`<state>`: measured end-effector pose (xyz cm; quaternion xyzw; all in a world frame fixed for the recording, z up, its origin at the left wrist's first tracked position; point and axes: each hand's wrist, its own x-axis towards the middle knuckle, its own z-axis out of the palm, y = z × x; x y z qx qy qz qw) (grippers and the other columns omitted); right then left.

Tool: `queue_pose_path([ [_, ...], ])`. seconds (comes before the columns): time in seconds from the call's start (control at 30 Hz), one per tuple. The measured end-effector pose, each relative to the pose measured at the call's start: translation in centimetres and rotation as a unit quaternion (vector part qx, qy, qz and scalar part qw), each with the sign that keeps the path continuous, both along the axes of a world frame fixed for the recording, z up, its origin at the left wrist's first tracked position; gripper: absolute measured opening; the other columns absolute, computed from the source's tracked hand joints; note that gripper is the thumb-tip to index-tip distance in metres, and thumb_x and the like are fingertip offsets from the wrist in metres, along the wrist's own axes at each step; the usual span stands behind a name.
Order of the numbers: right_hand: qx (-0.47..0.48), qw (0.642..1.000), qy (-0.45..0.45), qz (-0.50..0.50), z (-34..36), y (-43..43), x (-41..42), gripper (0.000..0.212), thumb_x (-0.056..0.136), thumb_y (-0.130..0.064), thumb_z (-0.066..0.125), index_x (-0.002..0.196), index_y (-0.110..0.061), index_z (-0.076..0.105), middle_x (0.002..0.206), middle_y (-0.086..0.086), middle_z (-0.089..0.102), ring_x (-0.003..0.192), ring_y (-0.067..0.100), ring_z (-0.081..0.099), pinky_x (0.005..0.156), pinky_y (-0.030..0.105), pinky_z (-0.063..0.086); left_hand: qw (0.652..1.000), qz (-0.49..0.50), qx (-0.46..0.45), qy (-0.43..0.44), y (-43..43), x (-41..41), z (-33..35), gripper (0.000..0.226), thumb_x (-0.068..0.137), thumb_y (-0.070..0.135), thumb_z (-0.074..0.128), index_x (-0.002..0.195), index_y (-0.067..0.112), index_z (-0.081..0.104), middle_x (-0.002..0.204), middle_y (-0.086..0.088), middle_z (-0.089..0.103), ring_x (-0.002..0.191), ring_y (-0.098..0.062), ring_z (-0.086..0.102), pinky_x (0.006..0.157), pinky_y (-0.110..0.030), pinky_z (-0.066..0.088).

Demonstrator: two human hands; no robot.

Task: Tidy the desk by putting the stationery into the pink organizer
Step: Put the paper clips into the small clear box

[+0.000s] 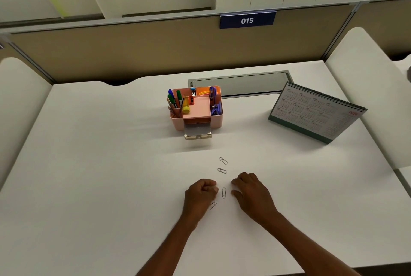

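While drawer (197, 130) hangs open, pink organizer (196, 108) holds pens (174, 102).

On the white desk top (89, 164) the pink plastic organizer (195, 108) stands toward the back, near the middle, its clear drawer (197, 131) pulled out toward the person. Behind it and slightly to the right lies the grey cable hatch (239, 83); the spiral-bound desk calendar (315, 112) stands well to its right. In front of the organizer lie four wire paper clips (all apart from one another): two (223, 161) (222, 170) ahead of the hands, one (224, 192) between the left hand (200, 193) and right hand (251, 193), one (213, 204) just beside the left hand.
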<state>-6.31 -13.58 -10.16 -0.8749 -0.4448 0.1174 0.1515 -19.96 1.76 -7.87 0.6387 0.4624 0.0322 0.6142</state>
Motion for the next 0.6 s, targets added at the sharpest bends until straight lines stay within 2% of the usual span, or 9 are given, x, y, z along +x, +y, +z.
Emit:
queue_pose_path([
  [0.1, -0.002, 0.999, -0.016, 0.049, 0.0, 0.0, 0.0, 0.022, 0.091, -0.021, 0.063, 0.112, -0.022, 0.067, 0.105, -0.007, 0.058, 0.097, 0.020, 0.056, 0.062, 0.035, 0.054, 0.992, -0.063, 0.105, 0.011, -0.4, -1.5, -0.6, 0.014, 0.087, 0.015, 0.077, 0.097, 0.024, 0.079, 0.086, 0.011, 0.075, 0.076, 0.004, 0.068, 0.073, -0.010, 0.052],
  [0.23, 0.004, 0.991, -0.025, 0.130, 0.1, 0.1, -0.1, 0.034, 0.090, -0.010, 0.058, 0.120, -0.022, 0.066, 0.107, -0.005, 0.060, 0.097, 0.020, 0.057, 0.062, 0.032, 0.052, 0.972, -0.113, 0.206, 0.022, -0.4, -3.3, -2.0, 0.023, 0.082, 0.024, 0.086, 0.103, 0.026, 0.078, 0.086, 0.011, 0.067, 0.079, -0.005, 0.066, 0.077, -0.020, 0.055],
  [0.4, 0.021, 0.976, -0.050, 0.211, 0.3, 0.6, 0.6, 0.034, 0.093, -0.012, 0.057, 0.124, -0.020, 0.064, 0.103, -0.002, 0.057, 0.091, 0.019, 0.053, 0.058, 0.033, 0.049, 0.936, -0.157, 0.312, 0.051, -1.0, -5.1, -3.0, 0.034, 0.082, 0.035, 0.084, 0.114, 0.031, 0.075, 0.089, 0.018, 0.055, 0.083, -0.001, 0.058, 0.077, -0.021, 0.052],
  [0.5, 0.030, 0.964, -0.083, 0.251, 0.3, 0.9, 1.2, 0.021, 0.095, -0.015, 0.057, 0.113, -0.018, 0.066, 0.098, 0.000, 0.056, 0.086, 0.021, 0.054, 0.053, 0.036, 0.049, 0.932, -0.145, 0.328, 0.048, -1.4, -5.7, -3.1, 0.028, 0.082, 0.034, 0.084, 0.109, 0.028, 0.078, 0.093, 0.017, 0.059, 0.089, -0.003, 0.061, 0.080, -0.027, 0.056],
  [0.6, 0.020, 0.952, -0.117, 0.281, 0.6, 1.2, 1.5, 0.008, 0.095, -0.016, 0.055, 0.094, -0.017, 0.063, 0.094, 0.001, 0.055, 0.083, 0.022, 0.053, 0.051, 0.037, 0.046, 0.931, -0.139, 0.336, 0.037, -1.5, -5.8, -2.8, 0.017, 0.082, 0.032, 0.084, 0.099, 0.029, 0.080, 0.089, 0.016, 0.062, 0.085, -0.004, 0.063, 0.075, -0.029, 0.057],
])
